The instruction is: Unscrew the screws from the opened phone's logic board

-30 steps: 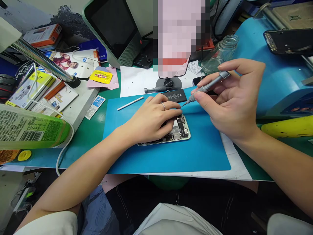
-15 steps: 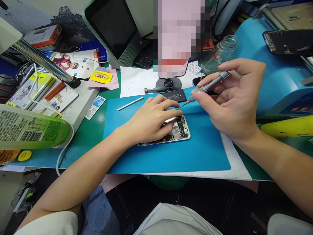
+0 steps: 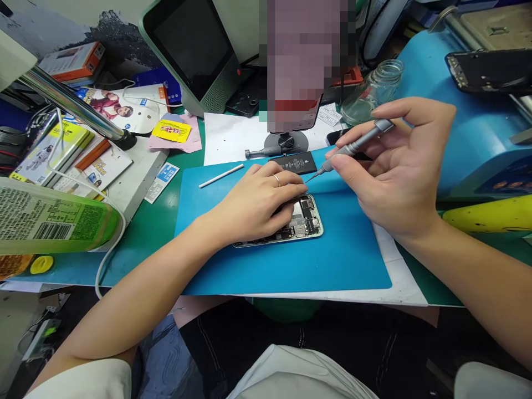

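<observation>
Head cam: L hand (image 3: 257, 202) flat on phone (image 3: 308, 219); R hand (image 3: 394, 172) pinches screwdriver (image 3: 354, 146) just above.

Screwdriver (image 3: 353, 147): grey metal, matt, with a knurled band near the tip. Phone (image 3: 305, 221): pale glossy metal frame around dull dark boards and bright metal shields. Mat (image 3: 332, 260): blue, smooth, matt, rubbery in look; far jar (image 3: 374, 91): clear glossy glass; battery (image 3: 295, 162): black, satin wrap.
</observation>
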